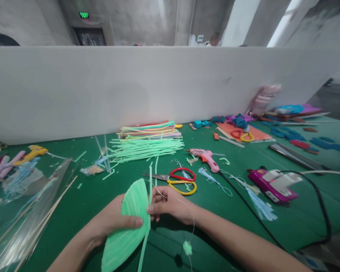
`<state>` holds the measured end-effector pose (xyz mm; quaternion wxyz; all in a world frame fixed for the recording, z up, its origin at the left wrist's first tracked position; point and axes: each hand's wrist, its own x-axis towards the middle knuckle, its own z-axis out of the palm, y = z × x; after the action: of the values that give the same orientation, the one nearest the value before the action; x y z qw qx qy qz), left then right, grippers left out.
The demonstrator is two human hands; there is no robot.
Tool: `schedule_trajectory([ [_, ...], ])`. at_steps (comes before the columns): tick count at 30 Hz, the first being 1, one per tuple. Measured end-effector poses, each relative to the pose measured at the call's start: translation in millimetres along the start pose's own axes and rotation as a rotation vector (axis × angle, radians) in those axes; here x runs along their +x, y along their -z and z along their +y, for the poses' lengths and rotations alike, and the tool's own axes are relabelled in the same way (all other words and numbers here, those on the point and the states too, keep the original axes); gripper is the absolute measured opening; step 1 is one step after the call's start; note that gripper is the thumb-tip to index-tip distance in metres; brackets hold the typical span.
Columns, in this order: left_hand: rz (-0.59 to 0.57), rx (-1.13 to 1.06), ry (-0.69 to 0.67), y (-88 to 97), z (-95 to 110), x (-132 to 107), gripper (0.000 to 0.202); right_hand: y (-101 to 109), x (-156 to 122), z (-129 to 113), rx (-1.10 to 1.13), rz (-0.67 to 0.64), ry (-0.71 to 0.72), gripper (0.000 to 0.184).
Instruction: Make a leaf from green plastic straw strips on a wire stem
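My left hand [116, 219] grips a green fan-shaped piece [130, 215], built of fuzzy strips side by side, with the thumb across its face. At its right edge, my right hand [167, 204] pinches a long green pipe cleaner [150, 185], which lies against that edge. A thin clear thread trails by the right wrist, and a small green tuft [187, 248] hangs on it. Just beyond the right hand lie scissors [175, 178] with one red and one yellow handle loop.
Behind the hands lie green pipe cleaners [147, 149] and a multicoloured bundle [150, 131]. A pink glue gun [205, 158] with a black cord, blue tassels [260, 206] and a purple power strip [269, 185] sit right. A yellow glue gun [34, 153] is left. A white partition [158, 87] stands behind.
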<state>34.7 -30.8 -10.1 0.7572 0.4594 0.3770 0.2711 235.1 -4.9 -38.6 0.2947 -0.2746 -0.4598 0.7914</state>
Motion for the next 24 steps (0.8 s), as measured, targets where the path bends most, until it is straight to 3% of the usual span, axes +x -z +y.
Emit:
schedule_trajectory([
  [20,-0.036,0.032,-0.012,3.4,-4.1,1.5,0.071,11.7,10.9,3.1,-0.059,0.043,0.085,0.046],
  [24,0.069,0.112,0.027,6.1,-3.5,2.0,0.064,14.5,10.3,1.2,-0.025,0.064,0.092,0.041],
])
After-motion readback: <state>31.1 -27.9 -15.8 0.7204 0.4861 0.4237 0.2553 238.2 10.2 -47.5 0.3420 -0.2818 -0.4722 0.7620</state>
